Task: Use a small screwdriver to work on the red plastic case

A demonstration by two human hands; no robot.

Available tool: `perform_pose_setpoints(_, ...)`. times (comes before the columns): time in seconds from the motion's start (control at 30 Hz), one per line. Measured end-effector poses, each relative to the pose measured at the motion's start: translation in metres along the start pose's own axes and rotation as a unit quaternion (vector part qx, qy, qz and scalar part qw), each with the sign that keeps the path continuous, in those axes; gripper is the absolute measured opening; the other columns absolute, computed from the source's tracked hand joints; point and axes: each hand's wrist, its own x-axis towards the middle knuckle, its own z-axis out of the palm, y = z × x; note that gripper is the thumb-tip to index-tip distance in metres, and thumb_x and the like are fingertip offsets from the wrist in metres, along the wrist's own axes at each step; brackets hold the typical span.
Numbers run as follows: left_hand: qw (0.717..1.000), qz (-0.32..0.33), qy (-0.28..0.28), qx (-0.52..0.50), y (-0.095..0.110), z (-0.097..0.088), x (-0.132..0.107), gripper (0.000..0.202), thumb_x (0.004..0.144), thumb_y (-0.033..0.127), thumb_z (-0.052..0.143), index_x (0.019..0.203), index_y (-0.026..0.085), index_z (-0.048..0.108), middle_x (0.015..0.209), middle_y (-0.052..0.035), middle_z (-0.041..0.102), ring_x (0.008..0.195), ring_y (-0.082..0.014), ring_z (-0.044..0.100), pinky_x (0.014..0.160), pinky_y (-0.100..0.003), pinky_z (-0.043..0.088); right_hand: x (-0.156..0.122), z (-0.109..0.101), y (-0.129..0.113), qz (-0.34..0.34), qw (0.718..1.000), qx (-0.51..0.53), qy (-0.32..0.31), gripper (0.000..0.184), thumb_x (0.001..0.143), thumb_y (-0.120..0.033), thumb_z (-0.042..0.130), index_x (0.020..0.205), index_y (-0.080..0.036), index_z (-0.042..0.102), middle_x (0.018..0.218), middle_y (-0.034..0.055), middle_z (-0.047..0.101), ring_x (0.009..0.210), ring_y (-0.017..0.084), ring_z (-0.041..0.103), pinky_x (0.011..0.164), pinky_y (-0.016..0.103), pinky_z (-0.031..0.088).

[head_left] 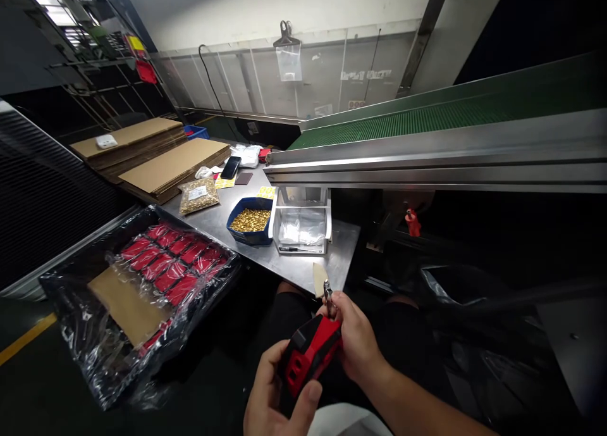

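Observation:
My left hand (271,395) is wrapped round the lower end of a red-and-black plastic casing (310,354) with two round holes in its side. The casing is tilted, its upper end pointing away from me. At that end my right hand (358,338) pinches a small shiny metal clip (327,290); its fingertips partly hide where clip and casing meet. Just beyond the clip, a pale tapered piece (320,276) lies at the table's near edge. Past it stand a clear-fronted bin (302,245) of plastic bags and a blue bin (247,236) holding small brass-coloured parts.
A plastic-lined crate (61,309) on the left holds rows of red pieces (168,274) and cardboard. Cardboard stacks (173,164), a bag of brass-coloured parts (199,195) and a phone (231,168) lie farther back. A green conveyor (427,119) slopes up to the right.

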Motion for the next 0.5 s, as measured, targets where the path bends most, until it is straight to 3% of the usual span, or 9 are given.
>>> perform_pose_setpoints(0.1, 1.000, 0.006, 0.001, 0.015, 0.002, 0.001, 0.002, 0.058, 0.078, 0.055, 0.073, 0.119, 0.021, 0.052, 0.110, -0.0040, 0.065, 0.099, -0.0163, 0.063, 0.082, -0.015, 0.047, 0.001, -0.002, -0.005, -0.043, 0.997, -0.059, -0.026, 0.030, 0.090, -0.044, 0.054, 0.074, -0.018, 0.053, 0.067, 0.0007, 0.056, 0.058, 0.012, 0.046, 0.054, 0.021, 0.042)
perform_pose_setpoints(0.37, 0.999, 0.004, -0.035, -0.033, 0.001, 0.001, 0.007, 0.044, 0.078, 0.054, 0.072, 0.098, 0.019, 0.055, 0.081, -0.0035, 0.062, 0.076, -0.0172, 0.057, 0.068, -0.021, 0.045, -0.005, -0.003, -0.010, -0.110, 0.976, -0.180, -0.056, 0.033, 0.096, -0.049, 0.045, 0.081, -0.020, 0.052, 0.071, 0.0002, 0.057, 0.061, 0.014, 0.049, 0.058, 0.025, 0.043)
perform_pose_setpoints(0.5, 0.997, -0.001, -0.046, -0.056, 0.001, 0.001, 0.008, 0.046, 0.073, 0.058, 0.075, 0.086, 0.018, 0.058, 0.081, -0.0051, 0.061, 0.072, -0.0175, 0.054, 0.064, -0.023, 0.044, -0.011, -0.001, -0.015, -0.137, 0.968, -0.197, -0.074, 0.034, 0.098, -0.050, 0.041, 0.084, -0.021, 0.050, 0.071, 0.0001, 0.057, 0.063, 0.015, 0.051, 0.062, 0.027, 0.044)
